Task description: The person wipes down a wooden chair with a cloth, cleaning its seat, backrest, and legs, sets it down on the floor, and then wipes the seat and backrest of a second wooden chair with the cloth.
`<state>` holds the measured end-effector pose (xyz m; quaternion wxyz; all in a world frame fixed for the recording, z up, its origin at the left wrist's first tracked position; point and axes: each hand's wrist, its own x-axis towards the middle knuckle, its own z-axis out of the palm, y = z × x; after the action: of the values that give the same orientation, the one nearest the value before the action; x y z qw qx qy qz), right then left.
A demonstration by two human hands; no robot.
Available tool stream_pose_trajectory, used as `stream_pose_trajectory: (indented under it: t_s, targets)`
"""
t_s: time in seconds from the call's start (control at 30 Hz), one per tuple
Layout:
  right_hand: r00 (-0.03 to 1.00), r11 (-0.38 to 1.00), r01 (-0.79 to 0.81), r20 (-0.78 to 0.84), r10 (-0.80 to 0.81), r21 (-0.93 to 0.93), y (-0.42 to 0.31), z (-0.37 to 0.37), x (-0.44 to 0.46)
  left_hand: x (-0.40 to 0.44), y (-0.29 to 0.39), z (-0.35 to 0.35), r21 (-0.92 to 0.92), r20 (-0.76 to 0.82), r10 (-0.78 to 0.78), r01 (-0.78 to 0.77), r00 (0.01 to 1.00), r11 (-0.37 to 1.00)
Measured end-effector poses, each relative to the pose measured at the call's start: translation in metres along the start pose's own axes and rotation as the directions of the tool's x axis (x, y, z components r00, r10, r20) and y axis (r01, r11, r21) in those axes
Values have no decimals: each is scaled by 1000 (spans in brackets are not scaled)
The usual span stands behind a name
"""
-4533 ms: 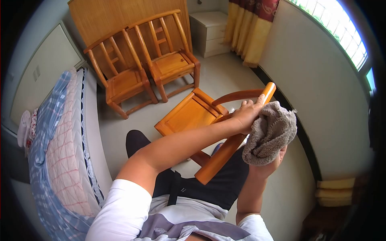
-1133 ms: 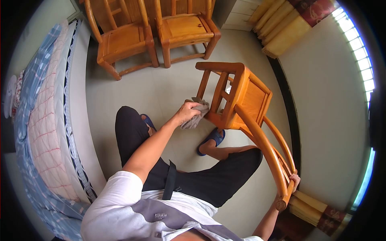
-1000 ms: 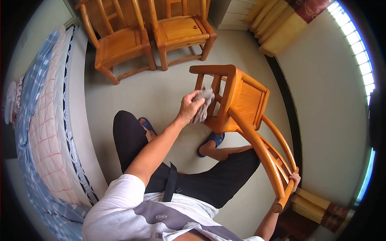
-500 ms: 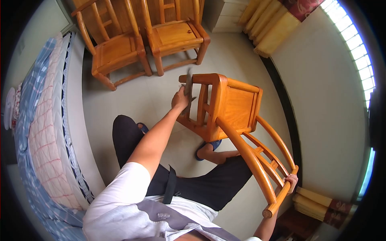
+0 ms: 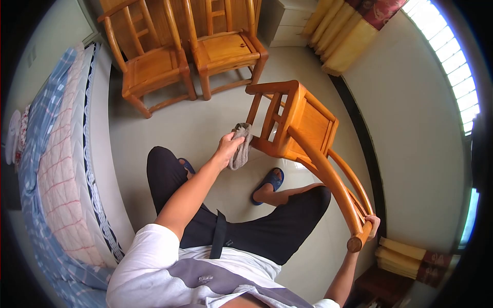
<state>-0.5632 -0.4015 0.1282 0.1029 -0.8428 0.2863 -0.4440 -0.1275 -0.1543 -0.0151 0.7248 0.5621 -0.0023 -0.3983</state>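
A wooden chair (image 5: 314, 126) is tipped over and tilted in front of me, its legs pointing up and to the left and its backrest toward my right side. My right hand (image 5: 373, 226) is wrapped round the top rail of the backrest; the rail hides part of the fingers. My left hand (image 5: 228, 148) grips a crumpled grey cloth (image 5: 240, 149), which hangs beside the end of one chair leg. Whether cloth and leg touch, I cannot tell.
Two more wooden chairs (image 5: 156, 72) stand upright by the far wall. A bed (image 5: 61, 169) with plaid bedding runs along the left. Yellow curtains (image 5: 334, 38) hang near the window, and a white cabinet (image 5: 292, 23) is at the back. My slippered foot (image 5: 269, 186) is below the chair.
The chair has turned and its leg end has shifted up and right. My left hand has moved down with the cloth, away from the upper leg end. My right hand keeps its hold.
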Motion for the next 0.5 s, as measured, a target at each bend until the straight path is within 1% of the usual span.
stream_pose_trajectory:
  t_s: [0.03,0.07,0.1,0.17,0.2,0.23,0.3,0.33,0.4,0.43,0.47,0.5]
  targets:
    - [999,999,-43,18,43,-19,-4,1,3,-6,3,3,0,8,4,-4,1000,1000]
    - [998,997,-44,43,46,-61,-18,3,10,-14,6,6,-19,24,32,-31,999,999]
    - [995,988,-13,92,28,-157,-29,5,17,-22,9,7,-37,39,58,-57,998,998]
    - [992,972,-106,48,119,-210,-60,18,34,-37,17,7,-43,47,56,-54,997,998]
    - [984,959,-139,78,163,-249,-61,21,38,-43,20,5,-48,49,48,-46,998,998]
    - [983,957,-146,69,169,-251,-69,25,47,-48,23,3,-42,57,49,-47,997,998]
    - [983,932,-9,170,75,-362,-98,32,70,-55,29,-4,-25,53,70,-69,996,997]
    - [984,930,-17,158,80,-367,-104,33,79,-58,32,-9,-9,64,77,-76,995,997]
    - [932,980,67,362,4,-185,-114,34,97,-75,47,-12,-13,62,85,-85,994,996]
    - [934,981,68,357,3,-184,-118,35,104,-83,52,-14,-17,47,91,-90,995,996]
    - [882,991,-85,455,125,-107,-124,36,111,-87,55,-18,-13,35,101,-101,994,995]
    - [801,969,-243,555,226,-45,-129,38,118,-88,56,-23,-13,34,107,-107,994,994]
